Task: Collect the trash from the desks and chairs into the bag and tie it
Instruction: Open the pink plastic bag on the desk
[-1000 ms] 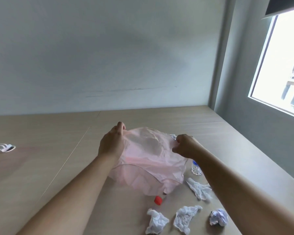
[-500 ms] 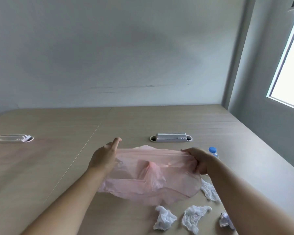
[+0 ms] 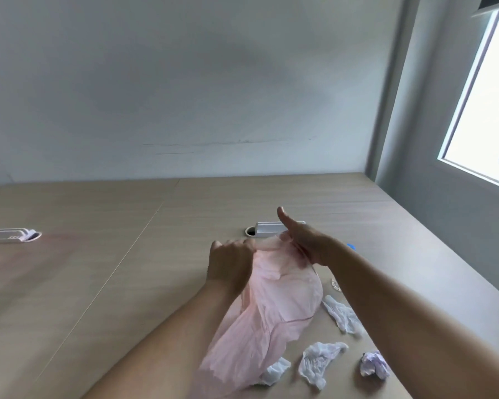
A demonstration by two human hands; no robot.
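A thin pink plastic bag (image 3: 274,309) hangs crumpled over the wooden desk (image 3: 104,254). My left hand (image 3: 231,263) grips the bag's top edge. My right hand (image 3: 303,240) is at the bag's mouth with its thumb straight up; its fingers reach into the plastic and are partly hidden. Near the desk's front lie three crumpled white tissues (image 3: 343,313) (image 3: 319,362) (image 3: 275,372) and a crumpled paper ball (image 3: 373,367). A clear bottle with a blue cap (image 3: 351,246) stands mostly hidden behind my right forearm.
A white cable box (image 3: 267,228) sits in the desk just beyond my hands, and another (image 3: 10,235) lies at the far left. A seam (image 3: 113,272) runs between two desktops. The grey wall is behind, and a window (image 3: 484,110) is on the right.
The bag was stretched wide between both hands; now my hands have come together, my right hand has let go of the rim and moved to the mouth, and the bag hangs bunched.
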